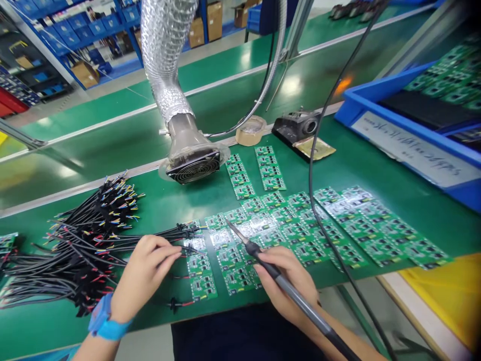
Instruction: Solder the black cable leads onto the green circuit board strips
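Gripping soldering iron [291, 291], head view: right hand [298, 275], 5 o'clock of frame centre, fingers wrapped round handle. Tip points 10–11 o'clock over green circuit boards [236, 268]; contact unclear. Left hand [148, 265], 8 o'clock, thumb and forefinger pinching black cable [191, 249] near its end, at leftmost board strip [203, 278]. Cable bundle [80, 250] farther out, 8–9 o'clock, on green counter [158, 203]. Silver hose [161, 55] 11 o'clock.

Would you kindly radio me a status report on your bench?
Right hand gripping soldering iron, tip at circuit boards. Left hand pinching black cable near its end. Dark cord hanging in front of some boards.
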A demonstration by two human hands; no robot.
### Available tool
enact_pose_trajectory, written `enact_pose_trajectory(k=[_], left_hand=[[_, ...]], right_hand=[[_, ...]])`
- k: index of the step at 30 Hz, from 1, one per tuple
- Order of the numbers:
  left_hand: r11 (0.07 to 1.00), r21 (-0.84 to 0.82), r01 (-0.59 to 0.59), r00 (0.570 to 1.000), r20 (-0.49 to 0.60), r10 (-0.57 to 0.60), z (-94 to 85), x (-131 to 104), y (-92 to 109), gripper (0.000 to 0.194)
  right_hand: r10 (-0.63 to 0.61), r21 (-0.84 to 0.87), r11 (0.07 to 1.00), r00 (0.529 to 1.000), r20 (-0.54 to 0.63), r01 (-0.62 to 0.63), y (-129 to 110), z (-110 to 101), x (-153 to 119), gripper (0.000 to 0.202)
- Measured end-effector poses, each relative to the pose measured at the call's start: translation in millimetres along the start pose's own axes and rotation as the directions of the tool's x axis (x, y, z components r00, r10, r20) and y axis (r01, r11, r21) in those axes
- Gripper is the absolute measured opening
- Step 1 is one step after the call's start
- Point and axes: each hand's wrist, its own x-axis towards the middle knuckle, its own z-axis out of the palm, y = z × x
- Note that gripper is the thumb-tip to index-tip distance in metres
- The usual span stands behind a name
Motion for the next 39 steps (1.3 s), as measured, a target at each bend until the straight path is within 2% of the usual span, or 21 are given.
enact_pose_trajectory(k=[3, 7, 11, 15, 18, 21, 23, 26, 30, 39], left_hand=[[0.996, 0.027, -0.084, 0.994, 0.068, 0.082, 10.4, 12, 15, 0.017], [0.987, 0.128, -0.101, 0.985, 0.154, 0.081, 23.6, 25, 23, 0.017], [0.991, 0.096, -0.088, 0.976, 0.206, 0.066, 20.5, 30, 23, 0.014], [0.995, -0.097, 0.012, 0.985, 0.171, 0.004, 2.0, 26, 27, 0.007], [0.961, -0.242, 0.131, 0.978, 0.192, -0.085, -5.9, 18, 38, 0.006], [0.913, -0.321, 0.25, 0.936, 0.322, -0.143, 1.5, 7, 54, 0.007], [0.885, -0.318, 0.34, 0.894, 0.402, -0.199, 11.2, 1, 63, 0.011], [0.866, -0.268, 0.423, 0.85, 0.447, -0.277, 22.3, -4, 71, 0.014], [0.862, -0.235, 0.448, 0.829, 0.47, -0.303, 24.8, -3, 72, 0.016], [0.874, -0.193, 0.445, 0.829, 0.457, -0.321, 26.6, -1, 74, 0.015]], right_hand=[[0.015, 0.054, 0.998, 1.0, 0.02, -0.016, 0, -2, 0, 0.029], [0.009, 0.128, 0.992, 0.999, 0.045, -0.015, -1, -4, 1, 0.031], [-0.002, 0.172, 0.985, 0.998, 0.063, -0.009, -2, -5, 1, 0.034], [0.015, 0.25, 0.968, 0.997, 0.073, -0.033, -4, -7, -3, 0.032], [0.077, 0.308, 0.944, 0.988, 0.131, -0.115, -7, -9, -9, 0.022], [0.126, 0.369, 0.908, 0.968, 0.215, -0.2, -9, -10, -14, 0.015], [0.118, 0.382, 0.901, 0.964, 0.24, -0.205, -8, -10, -17, 0.013], [0.095, 0.377, 0.906, 0.961, 0.26, -0.192, -7, -9, -18, 0.012], [0.089, 0.359, 0.914, 0.958, 0.274, -0.188, -8, -7, -17, 0.009], [0.084, 0.356, 0.917, 0.957, 0.276, -0.183, -8, -4, -16, 0.01]])
